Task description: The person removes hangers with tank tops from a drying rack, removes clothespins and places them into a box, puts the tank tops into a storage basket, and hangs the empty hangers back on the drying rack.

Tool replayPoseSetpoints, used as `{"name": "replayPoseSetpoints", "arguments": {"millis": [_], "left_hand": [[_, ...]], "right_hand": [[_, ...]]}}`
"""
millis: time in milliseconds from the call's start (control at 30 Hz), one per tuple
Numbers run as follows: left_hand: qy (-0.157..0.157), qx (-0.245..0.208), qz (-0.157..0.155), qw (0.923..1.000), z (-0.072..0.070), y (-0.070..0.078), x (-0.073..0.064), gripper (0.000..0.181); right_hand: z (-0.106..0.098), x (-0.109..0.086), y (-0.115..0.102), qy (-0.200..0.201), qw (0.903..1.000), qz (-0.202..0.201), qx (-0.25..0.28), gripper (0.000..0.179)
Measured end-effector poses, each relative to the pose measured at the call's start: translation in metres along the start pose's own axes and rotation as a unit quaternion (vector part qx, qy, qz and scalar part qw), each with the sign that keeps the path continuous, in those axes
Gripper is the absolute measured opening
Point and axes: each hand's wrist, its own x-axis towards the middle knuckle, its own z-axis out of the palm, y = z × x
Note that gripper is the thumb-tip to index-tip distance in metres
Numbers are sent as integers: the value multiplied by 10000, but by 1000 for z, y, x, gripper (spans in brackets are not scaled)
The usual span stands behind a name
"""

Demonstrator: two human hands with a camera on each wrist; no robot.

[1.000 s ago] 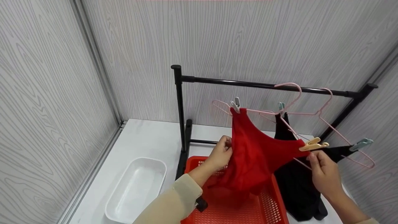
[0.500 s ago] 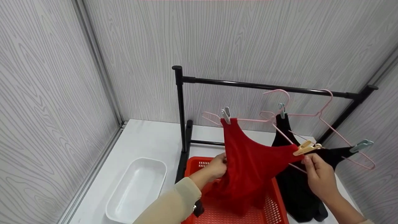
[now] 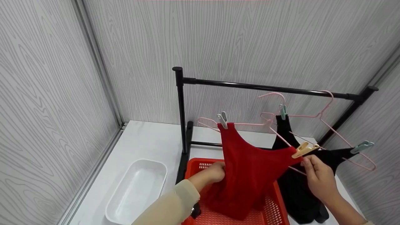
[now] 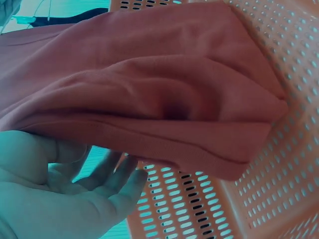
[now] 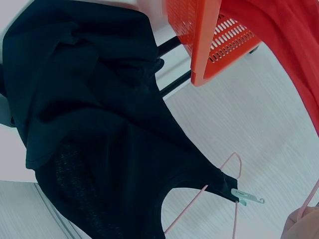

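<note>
A red sleeveless top [image 3: 247, 172] hangs from a pink hanger [image 3: 250, 124] by a white clothespin [image 3: 222, 120] at one strap and a yellow clothespin [image 3: 304, 150] at the other. Its hem reaches into the red basket [image 3: 278, 203]. My left hand [image 3: 215, 172] is at the top's left side edge; in the left wrist view, the thumb lies along that edge and the fingers curl below it. My right hand [image 3: 322, 175] pinches the hanger's right end by the red strap. The hanger's hook is off the rail, in front of it.
A black clothes rack [image 3: 243, 84] stands on the white table [image 3: 150, 134]. A black sleeveless garment [image 5: 99, 114] hangs there on another pink hanger, with green clothespins [image 3: 362, 147]. A shallow white tray [image 3: 137, 187] lies on the left.
The red top and its hanger have moved down and left, away from the rail, and the hem sits deeper in the basket. Both hands moved along with them.
</note>
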Motion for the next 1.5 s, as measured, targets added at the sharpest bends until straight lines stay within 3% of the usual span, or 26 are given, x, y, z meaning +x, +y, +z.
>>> {"name": "replayPoseSetpoints", "arguments": {"millis": [100, 200, 500, 667, 833, 1000, 1100, 1200, 1300, 1500], "left_hand": [[-41, 594, -64, 9982, -6, 2, -5, 22], [130, 995, -20, 9950, -13, 5, -9, 24], [902, 735, 468, 9921, -30, 12, -12, 25], [1528, 740, 848, 9818, -33, 20, -14, 32], [2491, 1143, 1326, 9525, -35, 32, -19, 34], [3327, 1471, 1987, 9101, -39, 41, -24, 30], [3677, 1816, 2412, 8796, -41, 46, -25, 34], [3795, 2084, 2653, 8615, -45, 52, -23, 40], [3710, 2163, 2715, 8613, -50, 57, -21, 47], [3330, 2160, 2493, 8833, -60, 61, -18, 57]], "right_hand": [[0, -1, 2, -73, 9999, 42, 70, 19], [0, -1, 3, -154, 9998, 68, 64, 18], [0, -1, 4, -246, 9996, 143, -89, 19], [0, -2, 6, -306, 9993, 164, -117, 19], [0, -2, 8, -306, 9993, 181, -107, 19], [0, -2, 8, -333, 9992, 186, -66, 19], [0, -2, 9, -367, 9991, 209, -56, 19], [0, -1, 10, -417, 9988, 233, -66, 20], [1, 0, 10, -467, 9987, 197, -110, 20], [2, 0, 11, -474, 9987, 146, -90, 20]]}}
